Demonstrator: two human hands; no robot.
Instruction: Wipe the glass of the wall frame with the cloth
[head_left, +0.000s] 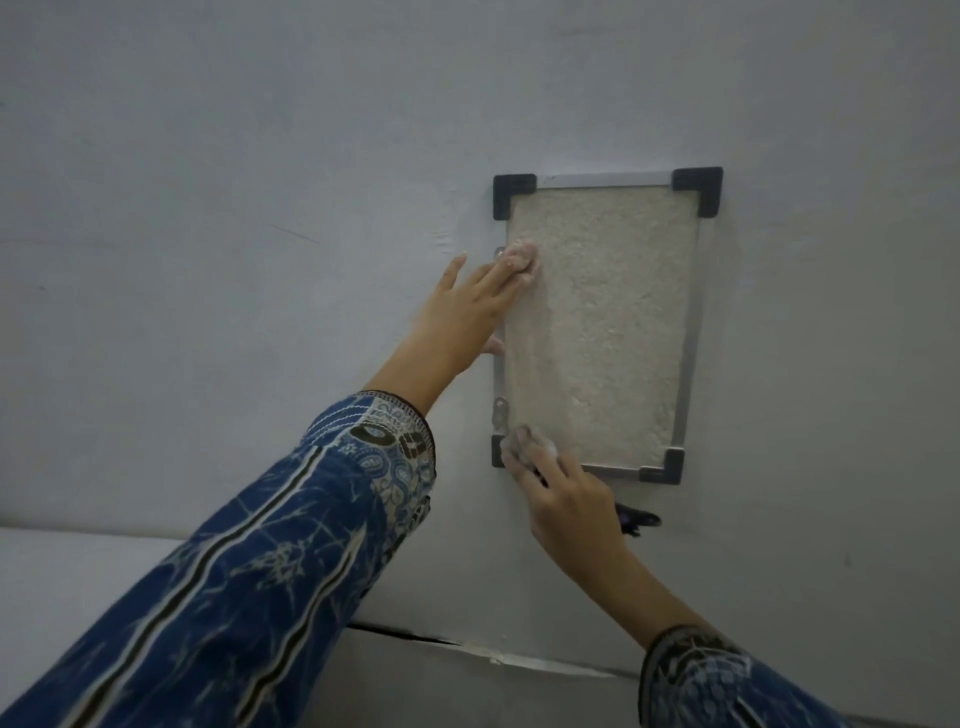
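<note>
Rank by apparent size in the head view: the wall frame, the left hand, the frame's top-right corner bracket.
1. wall frame
2. left hand, though it sits nearer the camera than the frame's middle
3. top-right corner bracket

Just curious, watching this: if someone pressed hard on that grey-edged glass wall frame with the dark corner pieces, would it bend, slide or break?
The grey-edged glass wall frame probably stays stiff: its edges look straight. It likely won't slide much, since the left hand braces its side. Its pane is glass, so hard pressing might crack it.
</note>
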